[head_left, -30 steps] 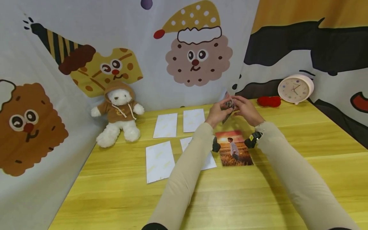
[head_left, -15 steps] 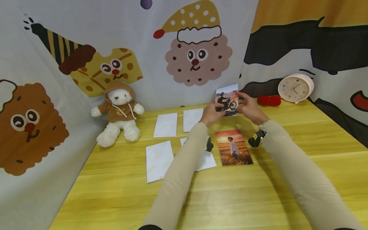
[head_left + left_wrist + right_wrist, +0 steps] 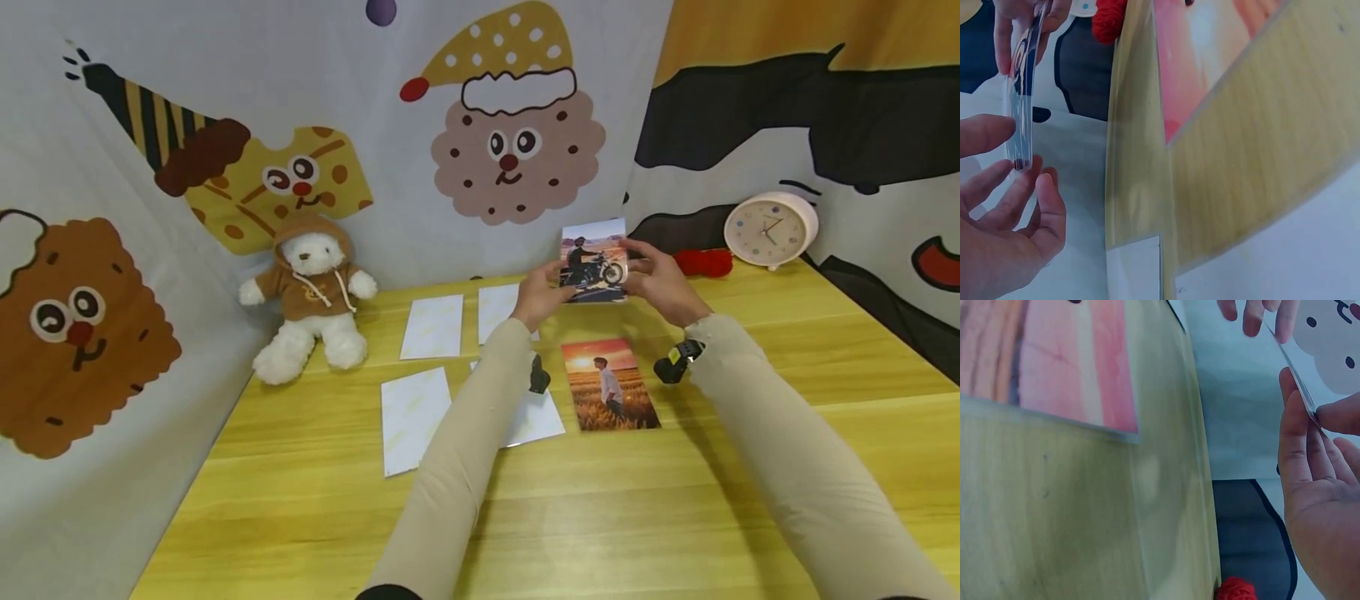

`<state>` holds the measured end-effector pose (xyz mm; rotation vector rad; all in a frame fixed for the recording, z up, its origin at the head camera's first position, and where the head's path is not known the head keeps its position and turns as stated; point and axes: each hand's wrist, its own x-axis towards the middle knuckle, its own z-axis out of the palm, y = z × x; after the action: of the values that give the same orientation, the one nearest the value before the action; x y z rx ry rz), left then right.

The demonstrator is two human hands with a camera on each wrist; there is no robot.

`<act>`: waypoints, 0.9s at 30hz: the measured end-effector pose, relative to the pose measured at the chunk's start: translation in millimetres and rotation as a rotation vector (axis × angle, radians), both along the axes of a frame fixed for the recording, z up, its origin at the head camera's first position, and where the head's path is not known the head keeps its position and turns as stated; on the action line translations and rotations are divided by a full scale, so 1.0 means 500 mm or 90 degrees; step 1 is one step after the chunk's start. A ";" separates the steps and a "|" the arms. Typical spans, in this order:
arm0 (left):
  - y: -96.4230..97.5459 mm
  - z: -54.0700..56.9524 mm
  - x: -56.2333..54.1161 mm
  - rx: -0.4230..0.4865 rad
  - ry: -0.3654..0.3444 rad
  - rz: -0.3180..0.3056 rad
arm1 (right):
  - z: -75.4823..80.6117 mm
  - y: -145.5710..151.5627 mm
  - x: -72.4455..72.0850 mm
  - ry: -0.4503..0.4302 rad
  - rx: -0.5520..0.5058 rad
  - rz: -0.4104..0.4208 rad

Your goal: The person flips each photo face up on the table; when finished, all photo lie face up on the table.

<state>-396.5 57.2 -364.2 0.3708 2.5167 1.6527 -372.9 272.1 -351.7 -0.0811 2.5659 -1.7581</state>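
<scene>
Upright above the far edge of the table, a photo (image 3: 592, 258) shows a rider on a motorcycle. My left hand (image 3: 538, 298) pinches its left edge, thumb in front and fingers behind. At the opposite edge, my right hand (image 3: 666, 287) holds it between thumb and fingers, as the right wrist view shows of that hand (image 3: 1322, 462). Seen from the left wrist, the photo (image 3: 1021, 100) appears nearly edge-on. Below the hands, a sunset photo (image 3: 609, 387) of a person in a wheat field lies face up on the table.
Several white cards (image 3: 432, 327) lie left of the sunset photo, one partly under the left sleeve. A plush bear (image 3: 318, 292) in a brown hoodie sits at the back left. A red fuzzy object (image 3: 705, 263) and a round clock (image 3: 768, 233) stand back right, before a cartoon curtain (image 3: 405, 208).
The motorcycle photo, at first angled and mostly hidden between close hands, has turned to face the head camera. My hands have moved apart to its left and right edges.
</scene>
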 end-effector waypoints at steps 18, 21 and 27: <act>-0.003 -0.010 -0.008 -0.034 -0.003 -0.007 | -0.024 0.010 -0.007 -0.004 0.135 0.011; -0.003 -0.013 -0.010 -0.057 -0.002 -0.007 | -0.030 0.010 -0.007 0.022 0.167 0.012; 0.002 -0.016 -0.015 -0.155 0.018 -0.016 | -0.042 0.006 -0.014 0.029 0.246 0.019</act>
<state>-404.1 58.3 -372.2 0.4002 2.6806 1.3206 -379.9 275.2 -372.7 -0.1494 2.8649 -1.2349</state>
